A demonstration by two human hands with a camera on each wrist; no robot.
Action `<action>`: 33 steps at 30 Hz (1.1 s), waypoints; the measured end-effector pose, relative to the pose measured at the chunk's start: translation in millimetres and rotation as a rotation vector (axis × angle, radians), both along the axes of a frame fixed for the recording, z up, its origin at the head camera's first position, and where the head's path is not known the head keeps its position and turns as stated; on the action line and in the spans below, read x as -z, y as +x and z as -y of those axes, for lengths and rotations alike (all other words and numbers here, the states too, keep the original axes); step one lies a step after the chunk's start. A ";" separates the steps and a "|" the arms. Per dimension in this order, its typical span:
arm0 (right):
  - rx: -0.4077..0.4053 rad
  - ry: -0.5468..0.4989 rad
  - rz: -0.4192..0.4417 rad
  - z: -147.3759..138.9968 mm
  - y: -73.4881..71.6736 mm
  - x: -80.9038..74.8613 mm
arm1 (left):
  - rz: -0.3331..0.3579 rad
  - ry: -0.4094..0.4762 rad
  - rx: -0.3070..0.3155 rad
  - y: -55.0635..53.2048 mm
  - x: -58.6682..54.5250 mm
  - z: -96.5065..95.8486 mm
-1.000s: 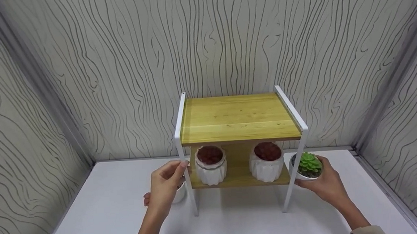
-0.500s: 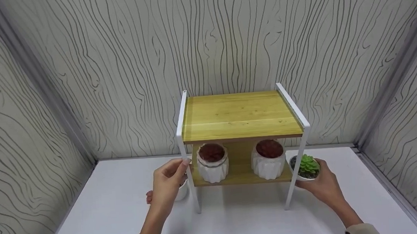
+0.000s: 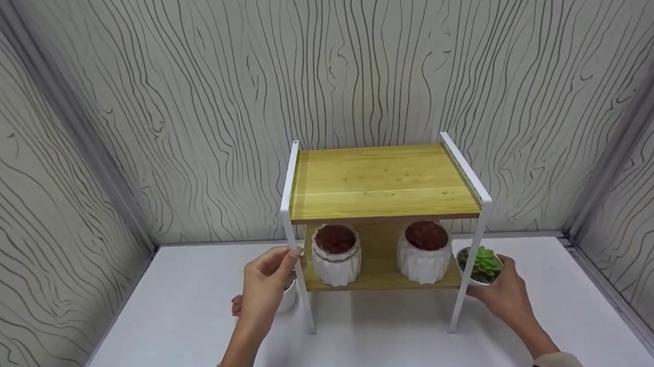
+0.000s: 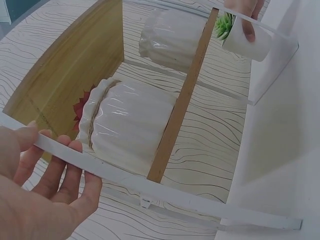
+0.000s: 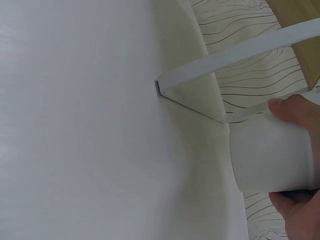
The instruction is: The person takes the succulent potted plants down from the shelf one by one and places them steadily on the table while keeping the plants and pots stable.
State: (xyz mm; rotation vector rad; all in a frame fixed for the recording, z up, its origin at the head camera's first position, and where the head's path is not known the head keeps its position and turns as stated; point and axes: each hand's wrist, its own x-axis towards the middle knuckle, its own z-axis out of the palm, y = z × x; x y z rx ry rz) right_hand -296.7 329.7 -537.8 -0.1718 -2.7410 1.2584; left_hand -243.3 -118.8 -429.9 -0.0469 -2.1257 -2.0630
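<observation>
My left hand (image 3: 262, 292) pinches the white front left leg (image 4: 130, 176) of a two-tier wooden shelf (image 3: 384, 183) between thumb and fingers. Beyond the shelf's right side, my right hand (image 3: 504, 294) grips a small white pot (image 5: 270, 152) holding a green succulent (image 3: 487, 261). In the left wrist view this pot lies beside the far leg, held off the table. On the lower tier stand two ribbed white pots with dark red plants: a left pot (image 3: 338, 268) with a cord round its neck, and a right pot (image 3: 424, 264).
Partly hidden behind my left hand, another white pot (image 3: 287, 299) stands on the white table (image 3: 170, 306). A small pinkish piece (image 3: 236, 305) shows left of that hand. Wood-patterned walls (image 3: 353, 62) enclose the back and both sides.
The head view has shifted slightly. My right hand has brought the succulent pot a little closer to the shelf's right leg. My left hand keeps its hold on the left leg.
</observation>
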 end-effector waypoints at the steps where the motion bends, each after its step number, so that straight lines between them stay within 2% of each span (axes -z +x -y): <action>1: 0.002 0.001 0.002 -0.3 -0.6 1.2 | -0.004 -0.001 0.003 0.1 0.1 0.1; 21: -0.006 -0.005 0.005 6.6 -8.4 19.4 | -0.011 -0.007 0.007 1.7 -0.8 3.6; 33: -0.036 0.017 0.004 3.1 -8.4 22.5 | 0.014 -0.033 0.001 -1.3 0.8 0.9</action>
